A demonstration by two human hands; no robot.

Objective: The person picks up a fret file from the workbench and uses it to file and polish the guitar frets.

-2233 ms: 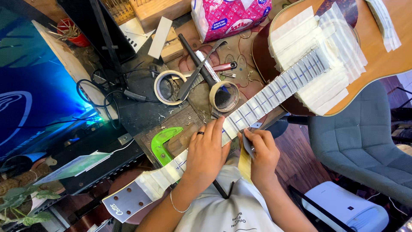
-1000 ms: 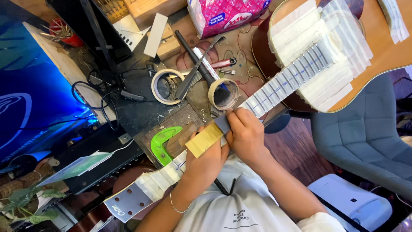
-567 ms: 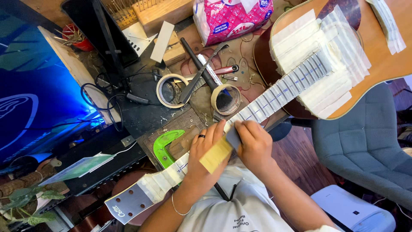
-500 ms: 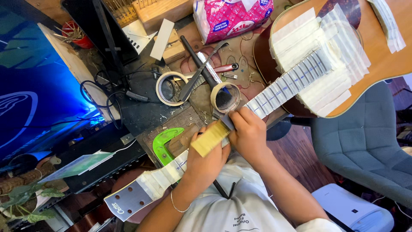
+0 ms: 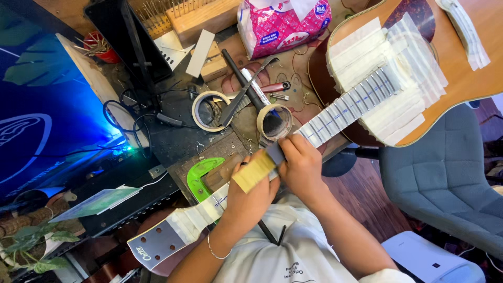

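An acoustic guitar (image 5: 461, 68) lies across the workbench, its neck (image 5: 340, 112) running down to the headstock (image 5: 157, 242). Strips of masking tape cover the fretboard and the body around it. My left hand (image 5: 249, 196) and my right hand (image 5: 303, 166) both grip a tan rectangular block (image 5: 255, 170) with a grey end, pressed flat on the neck between them. The neck is hidden under my hands.
Two rolls of masking tape (image 5: 209, 110) (image 5: 273, 121) lie on the bench beside the neck, with hand tools across them. A green curved gauge (image 5: 200, 177), a pink tissue pack (image 5: 283, 23), cables and a grey chair (image 5: 445, 178) surround the work.
My right hand came up from below the neck with the block. Both hands then slid it back and forth along the neck.
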